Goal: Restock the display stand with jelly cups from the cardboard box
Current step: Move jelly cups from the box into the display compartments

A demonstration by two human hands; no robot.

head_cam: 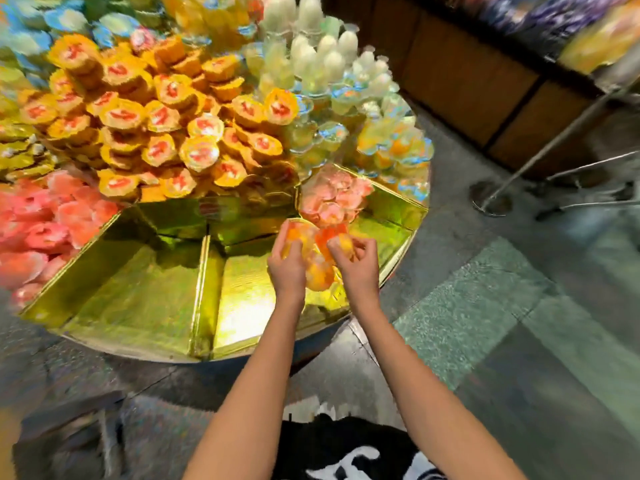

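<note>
1. A person's bare forearms stretch from the bottom of the frame over the stone floor. The cardboard box is out of view.
2. The left hand (287, 268) and right hand (356, 268) meet over the near right wedge (242, 299) of the round display stand (138, 351). Each grip is curled round a shared clutch of orange-and-yellow jelly cups (318, 251) pressed between the palms. Blur hides whether the lowest cup touches the gold lining.
3. The step looks best done by lowering the clutch onto the lining before either grip loosens. Opening one hand at a time should keep loose cups from rolling over the low rim on the right.
4. Left of a gold divider (204, 289), a second wedge (138, 271) shows bare lining.
5. Just beyond the fingertips lies a small pile of pink cups (332, 195), a likely backstop to fill against.
6. Farther in rise a heap of yellow cups with red-printed lids (156, 126) and more pink ones (45, 223) at the left. Pale bottle-shaped jellies (322, 53) stand at the back.
</note>
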